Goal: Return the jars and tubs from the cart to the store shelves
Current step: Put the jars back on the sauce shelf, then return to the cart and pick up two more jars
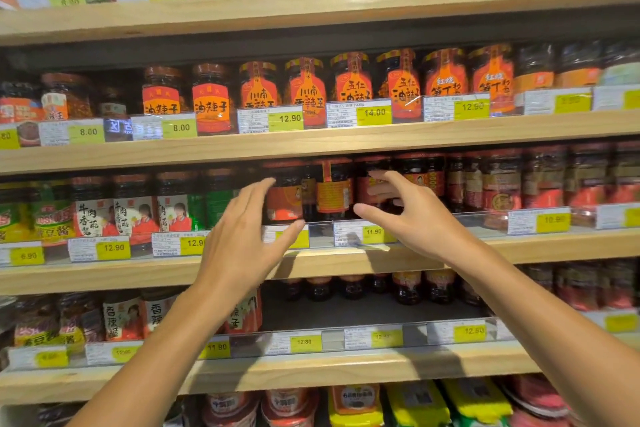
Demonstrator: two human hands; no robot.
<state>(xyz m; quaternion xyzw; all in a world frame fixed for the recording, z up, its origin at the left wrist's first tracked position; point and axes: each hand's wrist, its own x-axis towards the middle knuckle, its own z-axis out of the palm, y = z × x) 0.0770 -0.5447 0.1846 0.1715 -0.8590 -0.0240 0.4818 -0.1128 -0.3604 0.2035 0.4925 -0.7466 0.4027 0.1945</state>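
Left hand: the left hand is reaching to the shelf with fingers straight and spread, holding nothing, fingertips just beside a dark jar.
Right hand: the right hand is spreading wide too, empty, thumb pointing left toward the orange-label jar.
Jars: both are standing upright (long axis vertical), round glass, glossy, red lids.
Shelf: the wooden shelf is carrying yellow price tags.

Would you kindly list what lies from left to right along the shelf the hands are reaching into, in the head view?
Green-labelled jars → white-labelled jars → left hand → orange-labelled jar → right hand → red-labelled jars.
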